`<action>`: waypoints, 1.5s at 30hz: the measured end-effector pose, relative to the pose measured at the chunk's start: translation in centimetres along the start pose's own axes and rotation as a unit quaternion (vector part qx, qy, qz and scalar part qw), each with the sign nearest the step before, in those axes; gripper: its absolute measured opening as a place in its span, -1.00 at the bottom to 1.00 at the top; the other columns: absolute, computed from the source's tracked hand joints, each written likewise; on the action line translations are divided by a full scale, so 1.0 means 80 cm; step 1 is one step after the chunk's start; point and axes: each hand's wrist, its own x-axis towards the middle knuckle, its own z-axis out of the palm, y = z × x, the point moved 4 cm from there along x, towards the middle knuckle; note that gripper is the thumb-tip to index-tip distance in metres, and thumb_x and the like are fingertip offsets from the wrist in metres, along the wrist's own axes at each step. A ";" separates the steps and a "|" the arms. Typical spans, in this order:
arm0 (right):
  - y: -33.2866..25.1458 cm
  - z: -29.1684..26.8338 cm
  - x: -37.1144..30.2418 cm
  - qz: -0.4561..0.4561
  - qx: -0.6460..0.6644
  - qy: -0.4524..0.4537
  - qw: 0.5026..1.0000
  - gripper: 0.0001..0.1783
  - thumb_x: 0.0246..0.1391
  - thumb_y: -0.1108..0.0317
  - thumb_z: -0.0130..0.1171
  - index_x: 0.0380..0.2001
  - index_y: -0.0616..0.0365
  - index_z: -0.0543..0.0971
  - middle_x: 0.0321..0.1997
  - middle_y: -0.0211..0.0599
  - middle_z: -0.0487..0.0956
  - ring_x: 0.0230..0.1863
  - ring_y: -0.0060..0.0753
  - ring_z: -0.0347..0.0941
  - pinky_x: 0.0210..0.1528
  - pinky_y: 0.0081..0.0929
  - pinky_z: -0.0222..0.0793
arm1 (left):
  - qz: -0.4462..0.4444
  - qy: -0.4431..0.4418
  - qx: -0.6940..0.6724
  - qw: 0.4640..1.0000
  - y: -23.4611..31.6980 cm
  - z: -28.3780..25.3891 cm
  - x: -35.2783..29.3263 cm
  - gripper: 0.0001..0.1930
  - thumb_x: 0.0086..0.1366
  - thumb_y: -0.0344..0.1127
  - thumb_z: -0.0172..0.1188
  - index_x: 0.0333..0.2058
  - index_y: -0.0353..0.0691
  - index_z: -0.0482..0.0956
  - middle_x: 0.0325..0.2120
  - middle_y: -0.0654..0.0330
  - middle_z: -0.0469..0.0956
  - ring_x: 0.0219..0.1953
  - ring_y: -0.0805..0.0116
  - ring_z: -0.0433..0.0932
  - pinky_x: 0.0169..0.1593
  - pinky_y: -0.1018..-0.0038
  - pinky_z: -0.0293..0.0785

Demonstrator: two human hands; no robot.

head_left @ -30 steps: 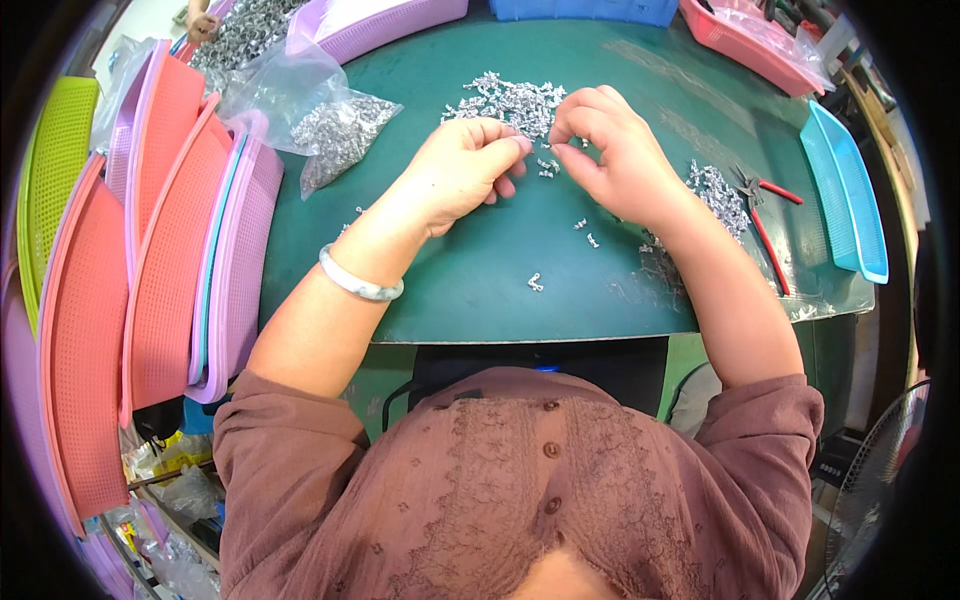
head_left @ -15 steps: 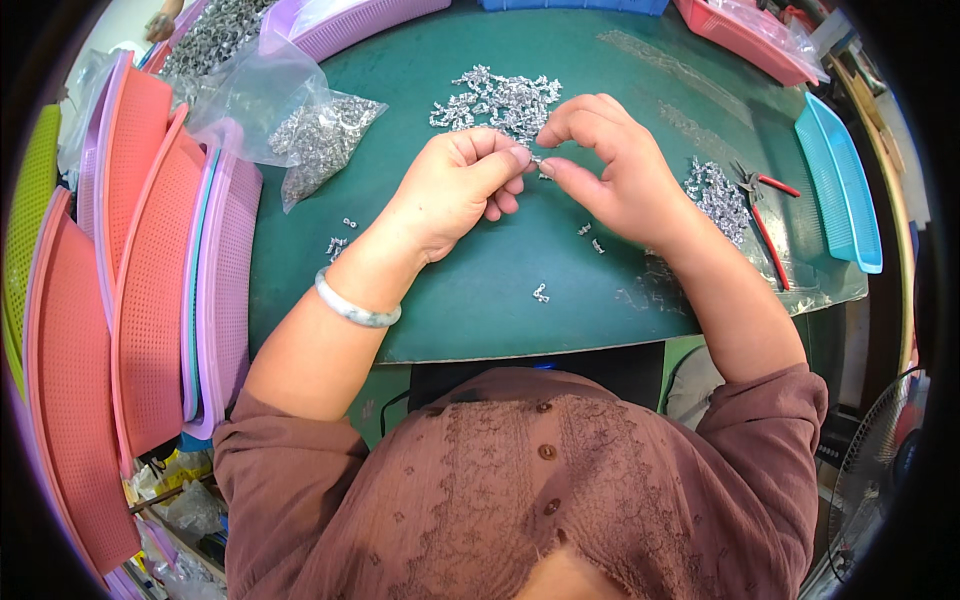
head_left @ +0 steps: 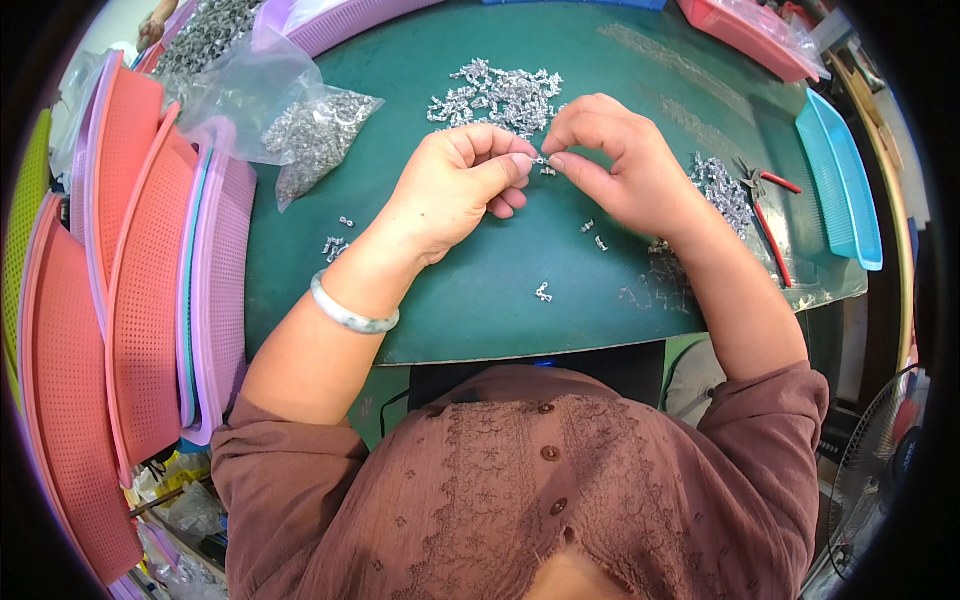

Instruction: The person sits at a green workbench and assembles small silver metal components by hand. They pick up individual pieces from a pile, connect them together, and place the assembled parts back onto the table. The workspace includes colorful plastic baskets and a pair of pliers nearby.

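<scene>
Above the green tabletop, my left hand [head_left: 455, 180] is closed, with thumb and forefinger pinching a small silvery metal part [head_left: 541, 160]. From the other side my right hand [head_left: 620, 160] has its thumb and forefinger drawn together at the part's right end; its other fingers are curled. The part is too small to make out in detail. Just beyond both hands lies a pile of small silvery metal pieces [head_left: 505, 92]. A few loose pieces [head_left: 543, 292] are scattered nearer to me, some beside my left forearm [head_left: 336, 246].
Red-handled pliers [head_left: 770, 230] lie by a second metal heap [head_left: 722, 190] at right, near a blue basket [head_left: 840, 185]. A clear bag of metal pieces [head_left: 325, 140] rests at left. Stacked pink and purple baskets [head_left: 150, 300] line the left edge. A fan [head_left: 880, 470] stands lower right.
My right thumb and forefinger have closed in toward the small metal part at my left fingertips. My left hand has stayed nearly in place.
</scene>
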 end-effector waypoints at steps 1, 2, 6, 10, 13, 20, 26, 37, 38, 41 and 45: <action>0.000 0.000 0.000 -0.002 0.000 -0.001 1.000 -0.89 -0.18 0.55 0.15 -0.47 0.20 0.49 -0.37 -0.28 0.49 -0.24 -0.26 0.39 -0.18 -0.42 0.31 | 0.000 0.002 -0.003 1.000 -0.001 -0.001 0.000 -0.85 0.18 -0.36 0.11 -0.30 -0.30 0.49 -0.53 0.28 0.48 -0.54 0.57 0.45 -0.46 0.70 0.37; 0.000 -0.001 -0.001 -0.004 0.000 -0.003 1.000 -0.88 -0.18 0.55 0.15 -0.47 0.20 0.49 -0.37 -0.28 0.49 -0.24 -0.27 0.39 -0.18 -0.42 0.31 | 0.001 0.004 -0.005 1.000 -0.001 -0.001 0.001 -0.85 0.18 -0.36 0.11 -0.31 -0.30 0.50 -0.54 0.28 0.48 -0.54 0.57 0.45 -0.47 0.70 0.37; -0.001 0.002 0.000 -0.028 0.008 0.027 0.999 -0.90 -0.20 0.48 0.17 -0.52 0.17 0.48 -0.45 -0.27 0.47 -0.33 -0.17 0.37 -0.27 -0.35 0.31 | -0.013 0.009 -0.018 1.000 -0.002 -0.002 0.002 -0.86 0.19 -0.34 0.10 -0.34 -0.28 0.51 -0.56 0.29 0.48 -0.56 0.57 0.45 -0.49 0.71 0.35; -0.003 0.003 0.000 -0.026 0.013 0.029 0.999 -0.91 -0.19 0.48 0.17 -0.52 0.17 0.48 -0.45 -0.28 0.47 -0.33 -0.17 0.37 -0.27 -0.35 0.31 | -0.015 0.009 -0.027 0.999 -0.003 -0.002 0.001 -0.87 0.19 -0.33 0.09 -0.36 -0.26 0.51 -0.57 0.30 0.49 -0.57 0.58 0.44 -0.51 0.71 0.33; -0.005 0.004 0.001 -0.027 0.014 0.029 0.999 -0.91 -0.19 0.48 0.17 -0.53 0.17 0.48 -0.46 -0.28 0.47 -0.33 -0.17 0.37 -0.27 -0.36 0.31 | -0.015 0.011 -0.026 0.999 -0.003 -0.001 0.000 -0.87 0.20 -0.33 0.09 -0.37 -0.26 0.51 -0.57 0.31 0.48 -0.57 0.58 0.44 -0.51 0.71 0.33; 0.008 -0.001 0.000 0.009 -0.021 0.028 0.999 -0.93 -0.17 0.48 0.14 -0.51 0.19 0.49 -0.46 -0.25 0.47 -0.33 -0.15 0.37 -0.25 -0.34 0.29 | -0.008 0.006 -0.033 0.999 -0.004 -0.003 0.001 -0.87 0.20 -0.31 0.08 -0.39 -0.24 0.50 -0.57 0.32 0.47 -0.56 0.59 0.43 -0.50 0.70 0.32; 0.017 0.004 -0.003 0.039 -0.067 -0.016 0.997 -0.93 -0.16 0.49 0.08 -0.51 0.20 0.52 -0.44 -0.21 0.48 -0.30 -0.13 0.37 -0.21 -0.33 0.29 | -0.011 0.015 -0.044 0.999 -0.004 -0.003 0.002 -0.88 0.16 -0.34 0.11 -0.43 -0.26 0.49 -0.58 0.26 0.46 -0.58 0.54 0.44 -0.50 0.66 0.36; 0.025 0.007 -0.007 0.056 -0.104 -0.053 0.992 -0.88 -0.20 0.51 0.13 -0.47 0.24 0.52 -0.42 -0.21 0.47 -0.28 -0.15 0.36 -0.20 -0.36 0.29 | -0.026 -0.038 -0.215 0.976 -0.009 -0.009 0.007 -0.87 0.17 -0.48 -0.06 -0.30 -0.34 0.41 -0.39 0.10 0.50 -0.33 0.31 0.52 -0.19 0.46 0.50; 0.023 0.007 -0.007 0.053 -0.107 -0.052 0.992 -0.88 -0.21 0.51 0.14 -0.48 0.24 0.52 -0.42 -0.22 0.46 -0.28 -0.15 0.36 -0.20 -0.36 0.28 | -0.024 -0.042 -0.215 0.975 -0.009 -0.010 0.007 -0.87 0.18 -0.48 -0.06 -0.30 -0.35 0.41 -0.38 0.10 0.50 -0.32 0.30 0.52 -0.17 0.46 0.49; 0.023 0.008 -0.007 0.060 -0.114 -0.060 0.990 -0.90 -0.21 0.51 0.13 -0.50 0.23 0.52 -0.43 -0.23 0.46 -0.28 -0.16 0.36 -0.21 -0.36 0.28 | -0.030 -0.044 -0.212 0.976 -0.010 -0.009 0.007 -0.86 0.18 -0.47 -0.05 -0.29 -0.34 0.41 -0.39 0.12 0.49 -0.32 0.34 0.52 -0.19 0.49 0.49; 0.024 0.010 -0.006 0.062 -0.117 -0.056 0.990 -0.92 -0.21 0.52 0.11 -0.52 0.24 0.51 -0.45 -0.22 0.45 -0.29 -0.15 0.35 -0.22 -0.36 0.28 | -0.044 -0.035 -0.171 0.984 -0.010 -0.008 0.006 -0.86 0.18 -0.46 -0.03 -0.29 -0.33 0.43 -0.42 0.15 0.49 -0.38 0.41 0.50 -0.28 0.55 0.46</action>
